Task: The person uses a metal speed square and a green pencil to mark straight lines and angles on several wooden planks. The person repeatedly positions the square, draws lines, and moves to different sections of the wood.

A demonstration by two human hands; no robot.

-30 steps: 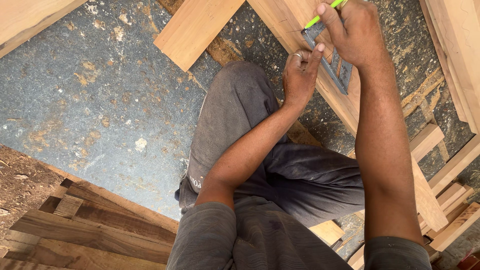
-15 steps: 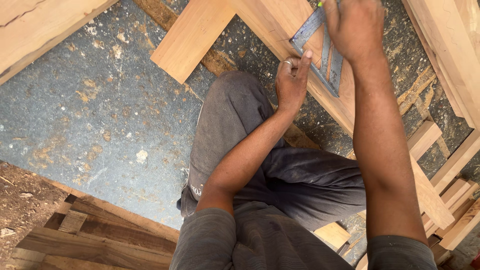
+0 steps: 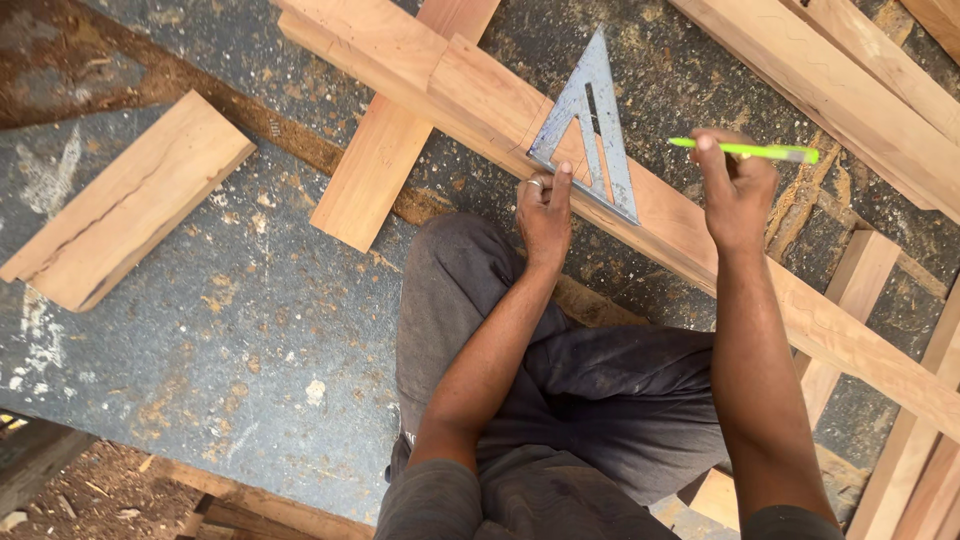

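Observation:
A grey triangular metal square (image 3: 592,130) lies flat on a long pale wooden plank (image 3: 470,95) that runs diagonally across the floor. My left hand (image 3: 545,215) rests at the plank's near edge, with a finger pressed on the square's lower side. A ring shows on one finger. My right hand (image 3: 738,190) hovers just right of the square and holds a bright green pencil (image 3: 745,151), which points left. I sit on the ground with my knees in dark grey trousers (image 3: 500,330) below the plank.
A shorter plank (image 3: 385,150) crosses under the long one. A separate wood block (image 3: 125,205) lies at left on the blue-grey concrete floor (image 3: 240,330). More planks (image 3: 840,80) are stacked at the upper right, with timber pieces (image 3: 920,470) at the right edge and sawdust scattered about.
The view has tilted down, so the plank and square sit lower in frame. My right hand with the pencil has come off the square and moved to its right. My left hand stays on the square.

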